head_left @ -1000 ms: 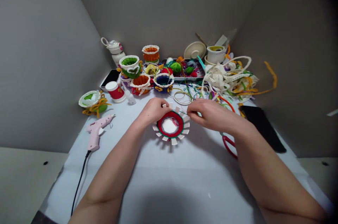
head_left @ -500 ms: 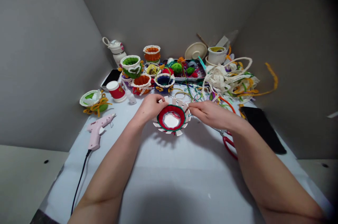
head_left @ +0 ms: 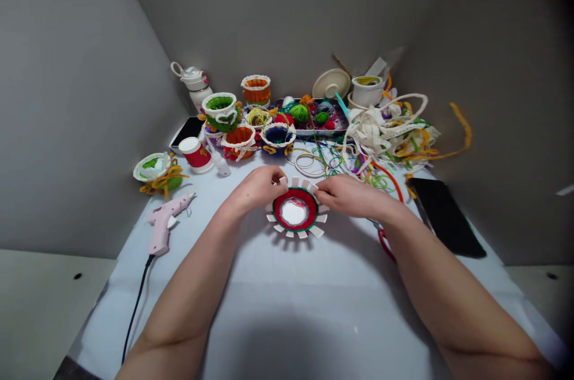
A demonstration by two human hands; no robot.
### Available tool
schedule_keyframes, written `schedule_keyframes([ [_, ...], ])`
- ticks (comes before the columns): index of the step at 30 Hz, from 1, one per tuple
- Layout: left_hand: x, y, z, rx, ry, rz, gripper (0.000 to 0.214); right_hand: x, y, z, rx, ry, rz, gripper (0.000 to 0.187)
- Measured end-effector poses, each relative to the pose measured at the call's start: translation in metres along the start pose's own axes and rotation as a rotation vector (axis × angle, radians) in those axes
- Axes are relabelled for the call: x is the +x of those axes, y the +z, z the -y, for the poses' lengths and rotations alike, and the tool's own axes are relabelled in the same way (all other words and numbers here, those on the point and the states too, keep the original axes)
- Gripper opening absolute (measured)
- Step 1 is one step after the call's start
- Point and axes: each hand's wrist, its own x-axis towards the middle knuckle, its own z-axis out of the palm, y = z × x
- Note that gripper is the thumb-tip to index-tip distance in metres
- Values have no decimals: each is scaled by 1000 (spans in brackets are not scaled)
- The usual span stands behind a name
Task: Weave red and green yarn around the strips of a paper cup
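Observation:
Between my hands is a paper cup cut into white strips that fan outward, with red yarn woven round its inside and a green band at the outer edge of the weave. Its pale round bottom shows in the middle. My left hand pinches the strips at the upper left of the rim. On the upper right side, my right hand is closed on other strips. Fingertips of both hands are partly hidden. Red-handled scissors lie beside my right forearm, which covers part of them.
At left lie a pink glue gun and a red-and-white paper cup. Several yarn-woven cups stand behind. A tray of yarn balls, a heap of lace and yarn and a black phone are farther right.
The woven cup has moved slightly down and right, and its strips are spread flatter. My right hand has shifted a little left and down along the rim.

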Motion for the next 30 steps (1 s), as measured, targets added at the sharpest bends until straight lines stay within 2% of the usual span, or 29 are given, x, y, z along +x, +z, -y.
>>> schedule_keyframes([
  [3, 0, 5, 0, -12, 86, 53, 30, 0, 2, 1, 6, -44, 27, 33],
  [5, 1, 10, -2, -30, 129, 68, 27, 0, 3, 2, 3, -51, 34, 34],
  [8, 2, 15, -3, -56, 88, 86, 21, -1, 3, 4, 12, -57, 25, 38],
  [14, 2, 10, 0, -56, 31, -2, 24, -9, -12, -4, 159, -69, -49, 43],
  [18, 2, 9, -2, 2, -2, -27, 22, -14, -17, -8, 111, -75, -143, 34],
  [22, 1, 11, -5, 57, -10, -55, 20, -15, -13, -1, 56, -185, -242, 22],
  [26, 1, 9, -5, 67, -27, -66, 17, -16, -10, 2, -16, -288, -240, 20],
  [30, 1, 3, -2, 41, -29, -58, 18, -15, -11, -3, -47, -252, -191, 21],
])
